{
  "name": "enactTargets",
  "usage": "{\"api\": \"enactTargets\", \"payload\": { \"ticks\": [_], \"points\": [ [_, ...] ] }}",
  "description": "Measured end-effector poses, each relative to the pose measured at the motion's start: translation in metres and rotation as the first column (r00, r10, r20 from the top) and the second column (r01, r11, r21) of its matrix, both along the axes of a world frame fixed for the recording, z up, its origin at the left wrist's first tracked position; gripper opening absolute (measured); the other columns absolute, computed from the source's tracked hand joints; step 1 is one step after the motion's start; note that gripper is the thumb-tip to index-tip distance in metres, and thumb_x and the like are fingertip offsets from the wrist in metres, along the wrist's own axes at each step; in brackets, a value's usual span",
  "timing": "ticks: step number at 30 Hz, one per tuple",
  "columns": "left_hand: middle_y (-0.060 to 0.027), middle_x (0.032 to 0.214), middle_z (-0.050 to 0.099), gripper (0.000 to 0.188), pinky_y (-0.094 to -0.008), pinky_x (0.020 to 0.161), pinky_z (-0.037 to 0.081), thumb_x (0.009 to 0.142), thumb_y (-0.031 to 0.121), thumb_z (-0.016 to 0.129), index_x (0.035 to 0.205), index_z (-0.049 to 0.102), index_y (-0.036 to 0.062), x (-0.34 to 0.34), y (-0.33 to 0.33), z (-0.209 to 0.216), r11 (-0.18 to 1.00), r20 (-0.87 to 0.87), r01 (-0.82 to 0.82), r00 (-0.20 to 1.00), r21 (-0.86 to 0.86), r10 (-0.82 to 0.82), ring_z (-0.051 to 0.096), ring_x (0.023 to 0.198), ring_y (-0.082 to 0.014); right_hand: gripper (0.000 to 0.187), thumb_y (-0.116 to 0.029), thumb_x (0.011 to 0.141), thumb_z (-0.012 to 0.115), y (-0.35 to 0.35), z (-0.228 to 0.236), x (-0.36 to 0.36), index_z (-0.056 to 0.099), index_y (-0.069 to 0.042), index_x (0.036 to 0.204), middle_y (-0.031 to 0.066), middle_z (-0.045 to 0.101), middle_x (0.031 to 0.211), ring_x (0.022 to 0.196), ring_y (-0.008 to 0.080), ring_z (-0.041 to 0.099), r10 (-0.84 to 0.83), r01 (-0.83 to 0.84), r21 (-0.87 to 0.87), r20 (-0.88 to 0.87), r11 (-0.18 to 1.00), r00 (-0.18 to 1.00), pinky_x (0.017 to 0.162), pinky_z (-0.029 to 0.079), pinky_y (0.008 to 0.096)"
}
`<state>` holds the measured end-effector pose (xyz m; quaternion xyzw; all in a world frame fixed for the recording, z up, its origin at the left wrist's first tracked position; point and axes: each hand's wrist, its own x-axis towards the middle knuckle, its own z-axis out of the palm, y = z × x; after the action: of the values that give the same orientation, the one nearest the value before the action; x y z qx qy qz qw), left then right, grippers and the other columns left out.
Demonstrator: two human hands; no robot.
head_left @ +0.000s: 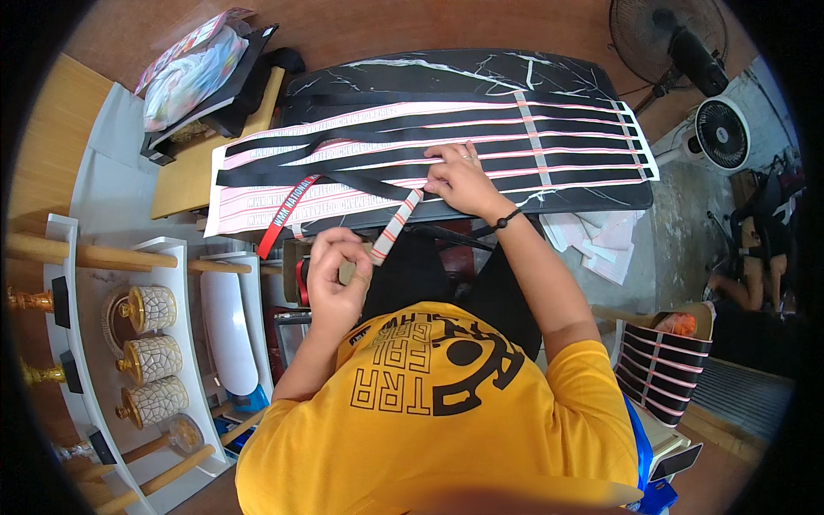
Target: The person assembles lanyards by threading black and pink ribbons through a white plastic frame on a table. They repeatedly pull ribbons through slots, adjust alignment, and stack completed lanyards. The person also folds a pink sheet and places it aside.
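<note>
My right hand [459,178] rests on the sheet of black strips [498,154], thumb and forefinger closed on a long black ribbon [369,182]. From that pinch a flat white end piece with red stripes [398,227] slants past the table's near edge towards my left hand [337,276]. The left fingers are curled into a pinch right beside the lower tip of this piece; what lies between them I cannot make out. A red printed ribbon [287,215] hangs over the table edge to the left.
The black marbled table [412,73] bears the sheet. At left stands a white rack [193,343] with patterned jars [153,360]. A white fan [719,133] and a dark fan [669,43] are at the right, above loose papers [605,245]. A bag-topped stand [202,81] is far left.
</note>
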<state>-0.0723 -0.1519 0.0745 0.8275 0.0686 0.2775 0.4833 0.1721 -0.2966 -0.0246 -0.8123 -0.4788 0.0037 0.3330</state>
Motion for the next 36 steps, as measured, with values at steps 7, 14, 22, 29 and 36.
{"api": "enactTargets", "payload": {
  "ticks": [7,14,22,29,36],
  "points": [
    [-0.0059,0.087,0.068,0.011,-0.0352,0.08,0.041,0.073,0.0,0.071,0.078,0.066,0.0082,-0.015,0.0,0.032,0.881,-0.115,0.333,0.943,0.335,-0.313,0.062,0.08,-0.0232,0.015,-0.021,0.09,0.066,0.011,-0.006,0.007,0.069,-0.007,0.091,0.0057,0.056,0.124,0.123,0.0294,0.051,-0.145,0.146,-0.009,0.029,0.989,0.989,0.116,0.024,0.0574],
    [-0.001,0.096,0.074,0.021,-0.0345,0.078,0.042,0.074,-0.001,0.066,0.089,0.074,0.0104,-0.026,0.024,0.063,0.747,-0.284,0.424,0.904,0.512,-0.319,0.064,0.082,-0.0196,0.022,-0.029,0.09,0.067,0.004,-0.003,0.004,0.065,-0.007,0.085,0.0069,0.058,0.119,0.119,0.0305,0.054,-0.09,0.09,0.058,-0.007,0.994,0.996,0.117,0.022,0.0555],
    [-0.0103,0.097,0.073,0.024,-0.0395,0.081,0.047,0.081,-0.004,0.067,0.101,0.073,0.0067,-0.049,0.049,0.091,0.652,0.629,-0.463,0.777,0.6,-0.027,0.065,0.089,-0.0207,0.03,-0.034,0.09,0.066,0.007,-0.003,0.003,0.058,-0.007,0.079,0.0085,0.058,0.112,0.116,0.0318,0.054,-0.109,0.109,0.114,-0.002,0.987,0.994,0.116,0.024,0.057],
    [-0.0102,0.086,0.067,0.018,-0.0361,0.076,0.05,0.087,0.017,0.07,0.095,0.067,0.0009,-0.015,0.114,0.01,0.886,-0.397,-0.293,0.811,0.36,0.43,0.062,0.079,-0.0217,0.028,-0.032,0.09,0.066,0.006,-0.002,0.004,0.06,-0.007,0.078,0.0095,0.06,0.114,0.118,0.032,0.053,-0.104,0.106,0.115,-0.02,0.988,0.994,0.116,0.024,0.0562],
    [-0.0153,0.083,0.07,0.07,-0.0342,0.067,0.053,0.083,0.037,0.078,0.136,0.052,0.0001,0.0,0.059,-0.142,0.984,-0.733,-0.159,0.679,-0.079,0.051,0.069,0.074,-0.0248,0.026,-0.03,0.089,0.067,0.006,0.0,0.003,0.06,-0.006,0.08,0.0086,0.06,0.115,0.117,0.0312,0.053,-0.104,0.107,0.111,-0.028,0.988,0.994,0.116,0.024,0.0559]
  ]
}}
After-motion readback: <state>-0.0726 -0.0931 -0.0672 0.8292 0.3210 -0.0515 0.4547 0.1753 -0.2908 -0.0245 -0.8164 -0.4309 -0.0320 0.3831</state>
